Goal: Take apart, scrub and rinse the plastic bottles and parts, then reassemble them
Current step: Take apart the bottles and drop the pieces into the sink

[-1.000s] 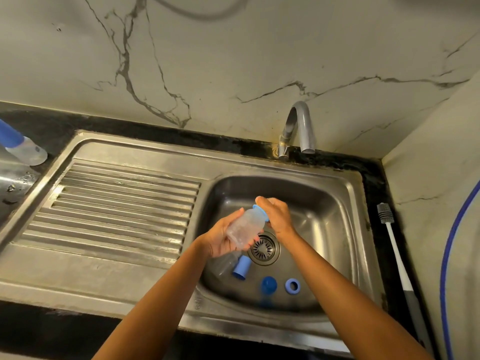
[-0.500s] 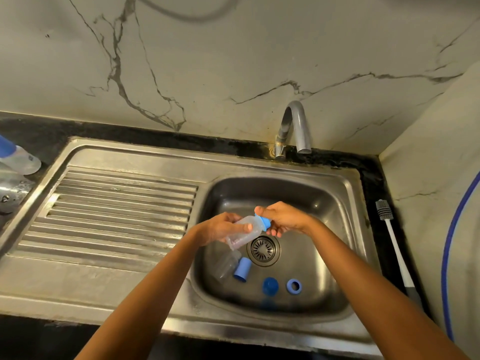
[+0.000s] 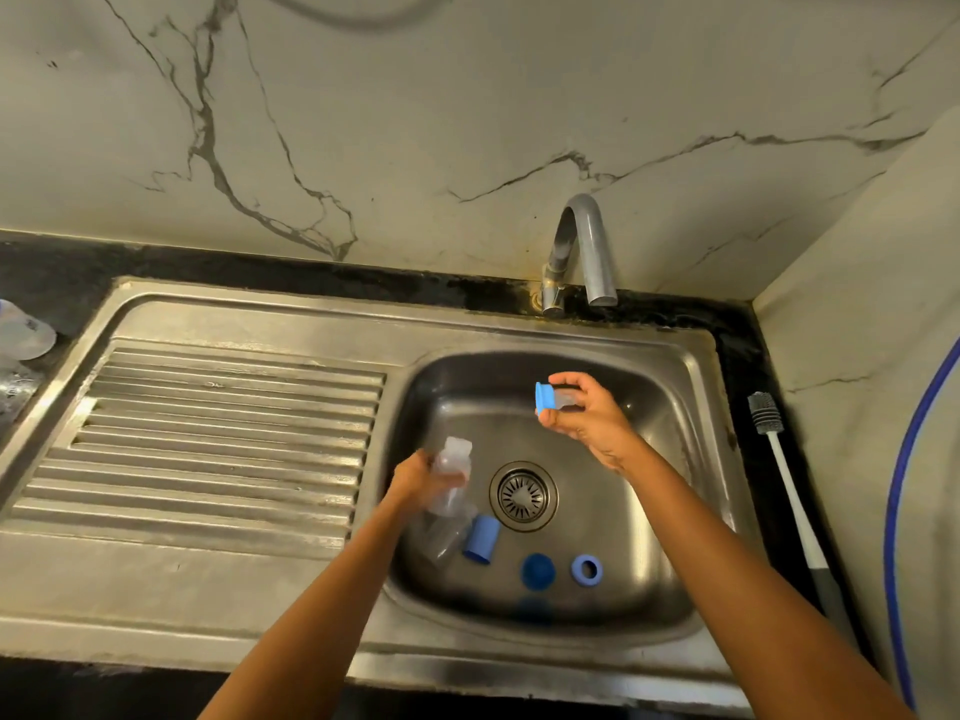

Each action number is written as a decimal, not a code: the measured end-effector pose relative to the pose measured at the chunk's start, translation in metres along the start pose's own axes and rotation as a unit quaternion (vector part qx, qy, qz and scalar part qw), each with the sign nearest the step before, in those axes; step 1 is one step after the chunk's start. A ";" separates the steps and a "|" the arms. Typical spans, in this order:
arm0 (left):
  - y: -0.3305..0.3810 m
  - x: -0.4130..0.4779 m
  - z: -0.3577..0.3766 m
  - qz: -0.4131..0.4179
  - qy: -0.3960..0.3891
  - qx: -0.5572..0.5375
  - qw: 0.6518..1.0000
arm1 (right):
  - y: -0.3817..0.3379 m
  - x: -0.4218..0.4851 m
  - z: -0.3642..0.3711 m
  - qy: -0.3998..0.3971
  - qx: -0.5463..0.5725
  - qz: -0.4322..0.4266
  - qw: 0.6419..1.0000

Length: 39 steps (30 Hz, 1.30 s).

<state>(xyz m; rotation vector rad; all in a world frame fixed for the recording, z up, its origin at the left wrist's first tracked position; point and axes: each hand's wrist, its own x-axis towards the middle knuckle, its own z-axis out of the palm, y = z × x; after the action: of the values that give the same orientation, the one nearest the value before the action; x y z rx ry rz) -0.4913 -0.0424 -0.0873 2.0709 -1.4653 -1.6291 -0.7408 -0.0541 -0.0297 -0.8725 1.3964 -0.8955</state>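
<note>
My left hand point(image 3: 415, 478) grips a clear plastic bottle point(image 3: 451, 472) low over the left side of the steel sink basin point(image 3: 670, 449). Its neck is bare. My right hand point(image 3: 587, 418) pinches a blue collar with a clear nipple point(image 3: 553, 397) higher up, to the right of the bottle and apart from it. On the basin floor lie another clear bottle point(image 3: 441, 540), a blue cap point(image 3: 480, 543), a dark blue round part point(image 3: 537, 570) and a light blue ring point(image 3: 587, 569), all near the drain point(image 3: 523, 495).
A curved tap point(image 3: 582, 252) stands behind the basin, with no water running. A ribbed drainboard point(image 3: 218, 439) spreads to the left. A white bottle brush point(image 3: 789, 485) lies on the dark counter at the right. A capped bottle point(image 3: 23, 335) lies at the far left edge.
The collar with the nipple has come off the bottle. My right hand carried it up and to the right, while my left hand lowered the bottle to the left.
</note>
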 end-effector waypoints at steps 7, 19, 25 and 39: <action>-0.018 0.007 0.036 -0.017 0.058 0.109 0.992 | 0.043 -0.017 0.016 0.056 -0.051 0.016 0.997; 0.051 -0.006 0.043 0.082 -0.118 -0.365 0.920 | 0.031 -0.016 0.034 0.051 -0.084 -0.051 0.994; 0.064 -0.011 0.038 0.096 -0.112 -0.447 0.882 | 0.024 -0.018 0.039 0.096 -0.096 -0.105 0.985; 0.080 -0.019 0.029 0.092 -0.104 -0.502 0.853 | 0.025 -0.010 0.044 0.101 -0.176 -0.164 0.965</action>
<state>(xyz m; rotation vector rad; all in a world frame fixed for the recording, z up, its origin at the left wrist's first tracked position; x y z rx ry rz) -0.5610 -0.0576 -0.0372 1.1469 -0.5379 -1.9485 -0.6962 -0.0355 -0.0483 -1.3429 1.6459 -1.0233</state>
